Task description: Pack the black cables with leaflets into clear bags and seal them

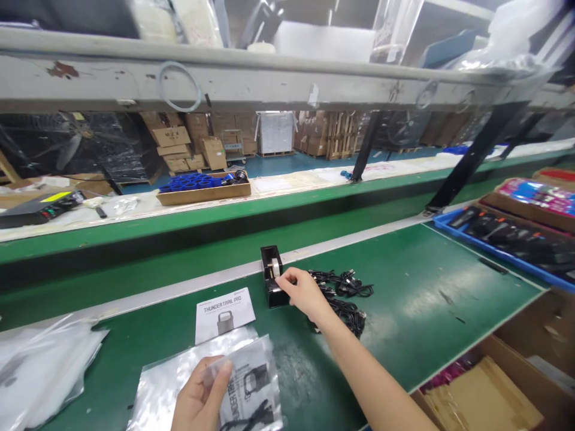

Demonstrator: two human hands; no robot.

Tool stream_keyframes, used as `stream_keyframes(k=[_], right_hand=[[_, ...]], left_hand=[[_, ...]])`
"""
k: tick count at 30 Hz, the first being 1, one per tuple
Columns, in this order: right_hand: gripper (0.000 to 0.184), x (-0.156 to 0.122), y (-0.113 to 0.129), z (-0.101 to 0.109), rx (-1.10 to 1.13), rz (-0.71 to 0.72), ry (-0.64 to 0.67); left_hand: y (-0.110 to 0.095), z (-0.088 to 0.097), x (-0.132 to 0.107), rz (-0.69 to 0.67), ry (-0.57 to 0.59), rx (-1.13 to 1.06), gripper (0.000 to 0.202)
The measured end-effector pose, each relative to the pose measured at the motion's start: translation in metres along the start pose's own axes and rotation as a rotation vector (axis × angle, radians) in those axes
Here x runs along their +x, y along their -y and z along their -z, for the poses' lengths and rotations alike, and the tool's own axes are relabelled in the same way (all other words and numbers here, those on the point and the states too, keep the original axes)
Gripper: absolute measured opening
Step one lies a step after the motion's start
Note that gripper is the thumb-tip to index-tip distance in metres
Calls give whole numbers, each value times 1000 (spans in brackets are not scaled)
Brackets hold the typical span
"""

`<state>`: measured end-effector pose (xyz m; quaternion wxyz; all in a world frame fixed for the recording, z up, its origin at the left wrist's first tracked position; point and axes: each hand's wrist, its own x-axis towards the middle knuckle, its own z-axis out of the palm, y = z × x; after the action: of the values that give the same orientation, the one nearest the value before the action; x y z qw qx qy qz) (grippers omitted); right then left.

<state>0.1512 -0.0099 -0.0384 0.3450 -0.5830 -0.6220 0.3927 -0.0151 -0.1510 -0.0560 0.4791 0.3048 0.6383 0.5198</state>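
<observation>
Green bench point(404, 329) holds loose cables point(348, 317) at right; nearer, left hand point(202, 392) pinches 1 bag point(265, 348), leaflet point(238, 389) and cable point(256, 417) inside; right hand point(306, 294), fingertips together at tape dispenser point(275, 298), hold unclear.

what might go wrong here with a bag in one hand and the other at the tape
The left hand pinches the clear bag by one part, so the black cable inside might shift. With only the right hand at the tape dispenser, a pull might drag it. The right arm is close to the cable bundles and could snag them.
</observation>
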Motion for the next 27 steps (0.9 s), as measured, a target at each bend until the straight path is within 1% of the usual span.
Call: stream_keyframes(k=[3,6,8,10,12,13,15,16,19,20,21,23,25,27], right_hand=[[27,-11,-1,-6,146,-11,24],[32,-27,-6,-16,221,6,-13],[33,-35,-14,-23,224,22,-86],[32,-40,-23,-26,204,34,-145],[30,-45,-29,-25,173,49,-164],[29,-49,-28,-23,159,62,-153],[27,-62,-22,-20,167,80,-87],[26,-70,-16,-20,205,68,-21],[29,-94,3,-26,433,-68,255],[31,-99,8,-31,496,-113,319],[33,-102,11,-36,532,-142,356],[35,-104,12,-46,531,-164,359],[34,-102,9,-51,476,-165,343],[36,-99,5,-52,375,-159,368]], left_hand=[[4,0,0,6,25,-62,37],[8,2,1,31,47,-105,40],[9,3,2,35,51,-116,42],[8,3,2,30,28,-123,43],[5,3,1,22,-15,-123,44],[3,2,0,18,-39,-120,44],[-1,1,-3,12,-78,-107,44],[-4,0,-5,6,-95,-101,44],[-9,-3,-11,-55,-156,-29,42],[-10,-5,-13,-81,-181,14,41],[-11,-6,-16,-106,-205,58,39],[-13,-10,-21,-139,-240,117,35],[-14,-13,-26,-157,-253,123,34],[-14,-16,-29,-161,-253,110,34]])
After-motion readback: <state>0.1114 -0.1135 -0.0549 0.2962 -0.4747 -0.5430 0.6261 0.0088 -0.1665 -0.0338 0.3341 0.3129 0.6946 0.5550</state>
